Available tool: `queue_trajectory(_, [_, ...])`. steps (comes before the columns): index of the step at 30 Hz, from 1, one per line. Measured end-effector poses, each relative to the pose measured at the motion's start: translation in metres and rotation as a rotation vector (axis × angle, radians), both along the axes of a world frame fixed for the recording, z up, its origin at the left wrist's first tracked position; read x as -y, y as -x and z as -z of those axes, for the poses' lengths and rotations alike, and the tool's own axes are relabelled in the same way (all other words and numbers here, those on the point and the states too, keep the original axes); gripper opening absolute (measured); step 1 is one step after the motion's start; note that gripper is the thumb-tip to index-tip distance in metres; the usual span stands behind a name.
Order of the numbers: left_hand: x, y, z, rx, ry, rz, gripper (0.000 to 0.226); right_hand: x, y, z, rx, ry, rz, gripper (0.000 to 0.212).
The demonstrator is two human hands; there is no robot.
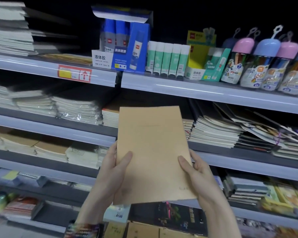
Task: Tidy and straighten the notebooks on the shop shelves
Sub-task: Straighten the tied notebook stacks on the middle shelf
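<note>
A tan kraft-cover notebook [151,152] is held upright in front of the shelves, in the middle of the view. My left hand [113,170] grips its left edge, thumb lying across the cover. My right hand [196,170] grips its right edge, thumb also on the cover. Behind the notebook's top sits a stack of brown-cover notebooks [110,117] on the second shelf. To the right of it lies a stack of white-edged notebooks [215,131], and further right a leaning, untidy pile [272,134].
The top shelf [213,91] carries blue glue boxes [127,47], green glue sticks [169,59] and pastel-capped pen tubs [268,66]. Wrapped notebook stacks [76,109] fill the left shelves. Lower shelves hold more notebook piles [246,191] and colourful packs.
</note>
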State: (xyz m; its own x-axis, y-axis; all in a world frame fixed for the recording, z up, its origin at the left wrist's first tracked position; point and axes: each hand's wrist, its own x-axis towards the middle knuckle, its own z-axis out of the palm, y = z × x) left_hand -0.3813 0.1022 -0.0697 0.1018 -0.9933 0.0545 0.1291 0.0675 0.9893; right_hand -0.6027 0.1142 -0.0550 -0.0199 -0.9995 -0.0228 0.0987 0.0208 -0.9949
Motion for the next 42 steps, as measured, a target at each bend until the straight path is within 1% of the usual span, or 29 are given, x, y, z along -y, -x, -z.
queue_trajectory(4, [0.006, -0.005, 0.002, 0.040, -0.020, -0.001, 0.043, 0.015, -0.004, 0.000, -0.002, 0.012, 0.034, 0.028])
queue_trajectory(8, [0.015, -0.007, -0.002, 0.038, -0.034, 0.010, 0.045, 0.036, -0.007, -0.001, 0.017, 0.003, 0.050, 0.029])
queue_trajectory(14, [0.043, 0.002, -0.011, 0.053, -0.019, 0.003, 0.050, 0.072, 0.001, -0.007, 0.049, 0.053, 0.090, 0.027])
queue_trajectory(19, [0.076, 0.017, -0.020, 0.065, 0.020, 0.008, 0.054, 0.102, 0.015, -0.013, 0.076, 0.040, 0.132, 0.023])
queue_trajectory(22, [0.095, 0.029, -0.025, 0.073, 0.048, 0.002, 0.050, 0.120, 0.025, -0.017, 0.089, 0.050, 0.138, 0.018])
queue_trajectory(26, [0.117, 0.044, -0.031, 0.063, 0.075, -0.002, 0.046, 0.140, 0.037, -0.024, 0.062, 0.060, 0.160, 0.014])
queue_trajectory(28, [0.127, 0.048, -0.033, 0.041, 0.069, 0.001, 0.049, 0.148, 0.042, -0.029, 0.053, 0.056, 0.155, 0.012])
queue_trajectory(30, [0.136, 0.050, -0.036, 0.007, 0.069, -0.022, 0.054, 0.154, 0.043, -0.034, 0.057, 0.043, 0.175, 0.005])
queue_trajectory(31, [0.141, 0.051, -0.036, -0.007, 0.070, -0.040, 0.058, 0.156, 0.042, -0.038, 0.060, 0.042, 0.196, 0.008])
queue_trajectory(32, [0.144, 0.052, -0.036, -0.010, 0.073, -0.053, 0.059, 0.162, 0.045, -0.036, 0.052, 0.047, 0.198, 0.021])
queue_trajectory(33, [0.149, 0.052, -0.036, -0.006, 0.077, -0.065, 0.056, 0.163, 0.043, -0.040, 0.027, 0.037, 0.209, 0.029])
queue_trajectory(34, [0.152, 0.054, -0.039, -0.005, 0.082, -0.071, 0.048, 0.167, 0.046, -0.039, 0.012, 0.029, 0.211, 0.026])
queue_trajectory(35, [0.155, 0.054, -0.040, -0.002, 0.089, -0.075, 0.041, 0.168, 0.045, -0.042, -0.002, 0.026, 0.228, 0.019])
queue_trajectory(37, [0.161, 0.057, -0.043, 0.026, 0.098, -0.078, 0.031, 0.171, 0.046, -0.044, -0.021, 0.019, 0.232, 0.017])
queue_trajectory(39, [0.165, 0.059, -0.045, 0.035, 0.091, -0.088, 0.024, 0.171, 0.046, -0.047, -0.032, 0.031, 0.244, 0.016])
queue_trajectory(42, [0.171, 0.063, -0.050, 0.008, 0.058, -0.123, 0.020, 0.171, 0.045, -0.051, -0.034, 0.050, 0.235, 0.011])
